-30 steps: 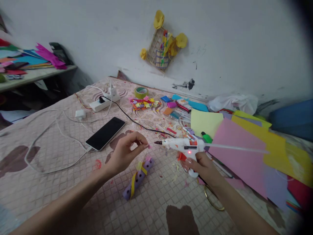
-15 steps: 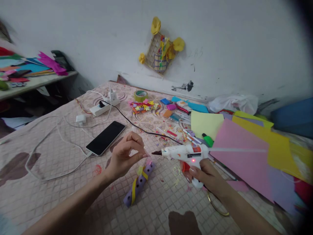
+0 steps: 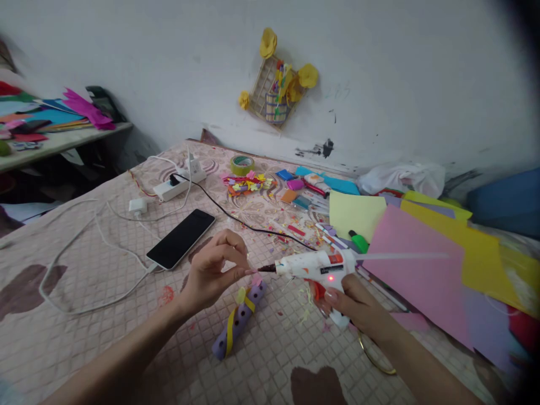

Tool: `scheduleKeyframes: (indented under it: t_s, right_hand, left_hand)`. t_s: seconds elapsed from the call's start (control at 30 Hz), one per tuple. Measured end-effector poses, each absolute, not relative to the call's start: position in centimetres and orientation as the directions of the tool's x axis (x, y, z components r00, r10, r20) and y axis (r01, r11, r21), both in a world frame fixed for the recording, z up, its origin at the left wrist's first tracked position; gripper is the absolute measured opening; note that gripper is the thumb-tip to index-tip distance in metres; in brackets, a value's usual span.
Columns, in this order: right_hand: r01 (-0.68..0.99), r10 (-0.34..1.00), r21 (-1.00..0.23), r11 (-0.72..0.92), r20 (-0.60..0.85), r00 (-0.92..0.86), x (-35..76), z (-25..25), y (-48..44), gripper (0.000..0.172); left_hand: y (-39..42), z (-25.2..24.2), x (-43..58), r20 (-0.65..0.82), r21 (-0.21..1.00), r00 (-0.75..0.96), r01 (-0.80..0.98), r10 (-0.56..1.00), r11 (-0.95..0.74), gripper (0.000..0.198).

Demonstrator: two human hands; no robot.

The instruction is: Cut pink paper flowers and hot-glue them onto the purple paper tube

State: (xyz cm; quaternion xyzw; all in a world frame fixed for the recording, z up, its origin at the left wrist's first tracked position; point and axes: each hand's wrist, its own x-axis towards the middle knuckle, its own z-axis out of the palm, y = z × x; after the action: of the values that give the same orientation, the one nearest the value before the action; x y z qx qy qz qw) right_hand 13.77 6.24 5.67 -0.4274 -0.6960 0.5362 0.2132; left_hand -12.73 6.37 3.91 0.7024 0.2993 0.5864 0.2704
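My right hand (image 3: 343, 298) is wrapped around the handle of a white hot glue gun (image 3: 314, 265), whose small red light is lit. A clear glue stick (image 3: 400, 256) juts from its back end. The dark nozzle points left, at the fingertips of my left hand (image 3: 221, 267). Thumb and forefinger there are pinched together on something too small to make out. Just below lies a purple paper roll (image 3: 240, 322) with dark dots, a yellow strip wound around it, and small yellow and pink pieces near its upper end.
A phone (image 3: 181, 239) on a charging cable and a power strip (image 3: 179, 184) lie at left. Green tape (image 3: 242, 164) and colourful cut-out shapes (image 3: 248, 183) are farther back. Pink paper (image 3: 417, 264) and other coloured sheets cover the right side. The gun's black cord crosses the table.
The glue gun has moved slightly left, bringing its nozzle to the fingertips of my left hand. My left hand and the purple roll have hardly moved.
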Motion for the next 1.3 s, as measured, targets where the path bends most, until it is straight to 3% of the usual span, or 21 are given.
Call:
scheduleKeyframes:
  t_s: [0.5,1.3]
  right_hand:
    - [0.369,0.839,-0.923,0.111,-0.112,-0.533,13.89,5.53,6.39,0.048]
    - [0.310,0.803,-0.949,0.062,-0.137,-0.580,14.05,5.17,6.10,0.049]
  left_hand:
    - [6.32,3.85,-12.94,0.674,0.712,0.173,0.104,0.718,-0.694,0.005]
    - [6.34,4.15,-12.81,0.694,0.688,0.205,0.092,0.690,-0.720,0.004]
